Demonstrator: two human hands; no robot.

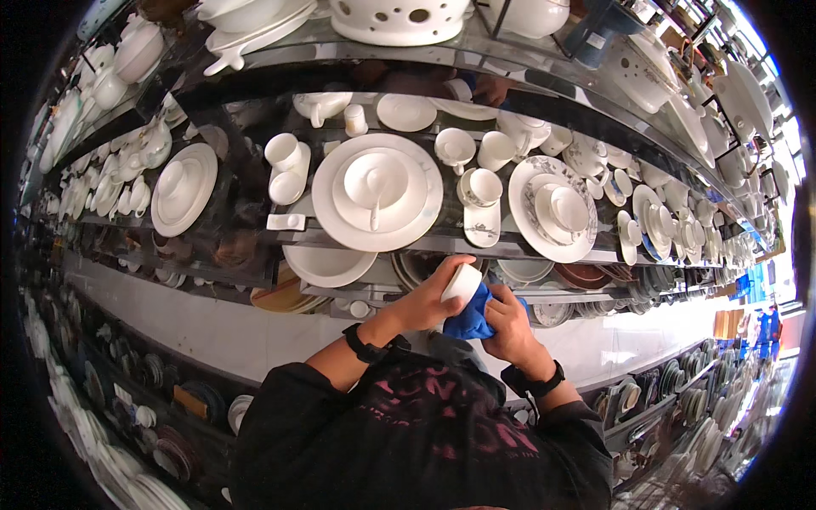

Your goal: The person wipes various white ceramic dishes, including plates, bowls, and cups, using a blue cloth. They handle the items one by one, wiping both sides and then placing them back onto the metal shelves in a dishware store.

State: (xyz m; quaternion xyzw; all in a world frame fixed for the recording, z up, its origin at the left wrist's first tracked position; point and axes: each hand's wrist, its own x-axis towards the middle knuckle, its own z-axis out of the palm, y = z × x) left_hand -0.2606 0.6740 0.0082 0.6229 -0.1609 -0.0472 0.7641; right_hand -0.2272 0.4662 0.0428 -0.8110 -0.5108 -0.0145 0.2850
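Observation:
My left hand (426,301) grips a small white ceramic cup or bowl (461,283), tilted, in front of the shelf edge. A crumpled blue cloth (470,319) is bunched in my right hand (511,326) and pressed against the cup's right side; its inside is hidden. Just beyond my hands, on the dark shelf, stands a large white plate (325,220) with a stacked bowl (361,167) and a spoon (375,213). Right of it, a small cup (486,187) sits on an oblong dish (482,231). A patterned plate setting (521,220) stands further right.
A glass shelf (306,54) above holds white tureens and a pierced white pot (398,22). Below the setting shelf are bowls (330,264) and plates. A pale tiled floor (223,325) runs beneath me, with racks of stacked dishes (695,389) behind on both sides.

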